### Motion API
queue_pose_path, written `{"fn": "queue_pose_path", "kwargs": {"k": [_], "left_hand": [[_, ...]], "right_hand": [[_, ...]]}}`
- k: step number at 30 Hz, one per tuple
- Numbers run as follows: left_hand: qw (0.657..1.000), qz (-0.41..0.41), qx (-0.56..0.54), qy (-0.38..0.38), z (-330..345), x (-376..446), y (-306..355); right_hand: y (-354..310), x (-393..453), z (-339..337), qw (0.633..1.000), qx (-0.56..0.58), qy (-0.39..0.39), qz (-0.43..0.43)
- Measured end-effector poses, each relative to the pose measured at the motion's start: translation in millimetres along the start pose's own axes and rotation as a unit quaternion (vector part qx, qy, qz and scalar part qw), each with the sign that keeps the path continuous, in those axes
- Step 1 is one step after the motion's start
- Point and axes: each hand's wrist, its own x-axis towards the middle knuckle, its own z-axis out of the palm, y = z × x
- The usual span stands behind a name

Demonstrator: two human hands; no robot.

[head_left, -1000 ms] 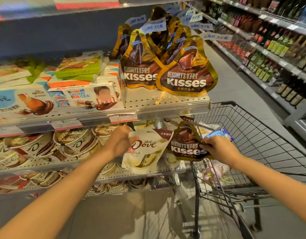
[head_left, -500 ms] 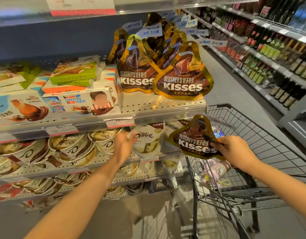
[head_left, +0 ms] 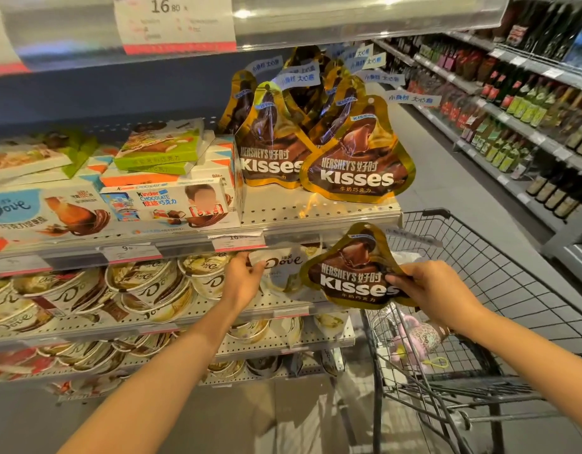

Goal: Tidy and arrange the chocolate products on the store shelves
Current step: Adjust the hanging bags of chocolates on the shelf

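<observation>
Two changes noted: right hand (head_left: 437, 290), pinching the Kisses pouch (head_left: 352, 273), has risen toward its upper shelf (head_left: 316, 221); left hand (head_left: 242, 278) has seated the Dove bag (head_left: 283, 267), fingers still gripping it.

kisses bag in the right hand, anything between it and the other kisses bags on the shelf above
Only the shelf's front edge lies between. The right hand holds the gold-and-brown Hershey's Kisses bag just below it; bare perforated shelf shows before the standing Kisses bags.
</observation>
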Motion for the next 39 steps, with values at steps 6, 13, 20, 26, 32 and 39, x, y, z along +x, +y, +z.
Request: {"fn": "queue_pose_path", "kwargs": {"k": [6, 13, 20, 26, 32, 39], "left_hand": [[0.976, 0.115, 0.184, 0.029, -42.7, -35.8, 16.9], [0.822, 0.358, 0.410, 0.168, -95.3, -46.2, 69.2], [0.807, 0.228, 0.527, 0.140, -115.4, -20.6, 95.8], [0.800, 0.228, 0.535, 0.149, -111.8, -13.2, 92.7], [0.804, 0.233, 0.523, 0.163, -107.8, -10.4, 91.5], [0.801, 0.236, 0.526, 0.162, -110.6, -12.8, 90.9]], "right_hand": [[-44.1, 23.0, -28.2, 0.994, 0.053, 0.050, -0.075], [-89.2, 60.4, -47.5, 0.973, -0.053, 0.161, -0.155], [-110.0, 92.4, -41.7, 0.976, -0.115, 0.144, -0.116], [-107.9, 105.6, -22.1, 0.977, -0.116, 0.133, -0.118], [-104.0, 116.4, -14.4, 0.979, -0.102, 0.147, -0.094], [-103.9, 118.9, -7.2, 0.978, -0.006, 0.191, -0.081]]}}
